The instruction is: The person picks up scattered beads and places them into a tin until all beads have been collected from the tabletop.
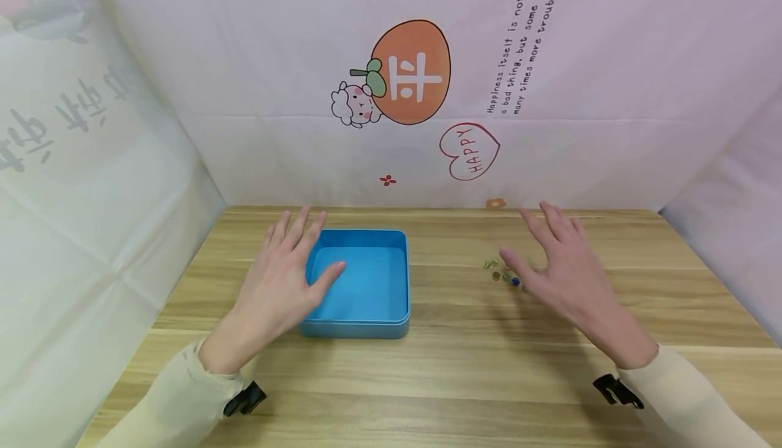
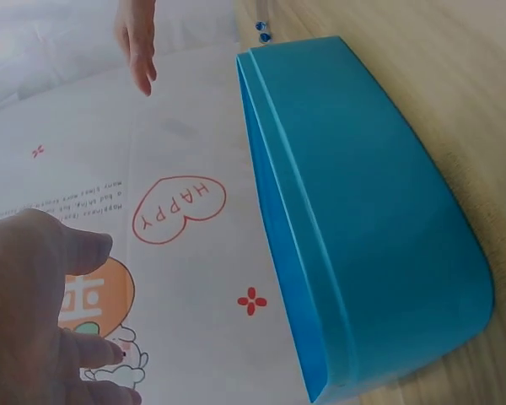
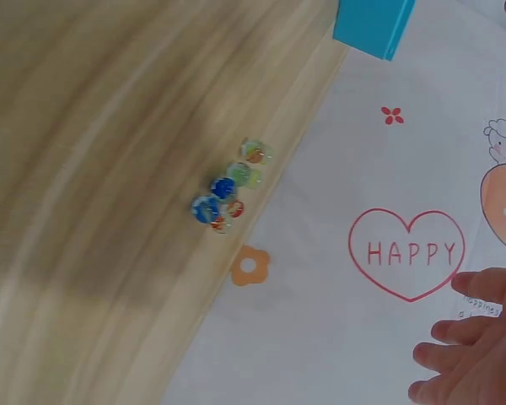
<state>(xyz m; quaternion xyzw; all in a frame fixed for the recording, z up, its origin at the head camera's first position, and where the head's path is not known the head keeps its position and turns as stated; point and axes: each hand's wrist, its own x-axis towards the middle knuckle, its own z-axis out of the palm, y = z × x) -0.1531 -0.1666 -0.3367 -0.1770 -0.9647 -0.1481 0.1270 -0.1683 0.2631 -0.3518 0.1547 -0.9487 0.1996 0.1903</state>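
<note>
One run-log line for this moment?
left hand: raised near blue box, holds nothing | right hand: raised near marbles, holds nothing | marbles: on table, outside box

Soft, even light, apparently from above, brightens the head view, where blurry-edged shadows fall on the wooden tabletop (image 1: 452,380). The left wrist view looks hazy, and its wide lens bows the lower edge of the blue box (image 2: 379,194). The right wrist view is dimmer, its marbles (image 3: 223,187) glinting but slightly soft.
</note>
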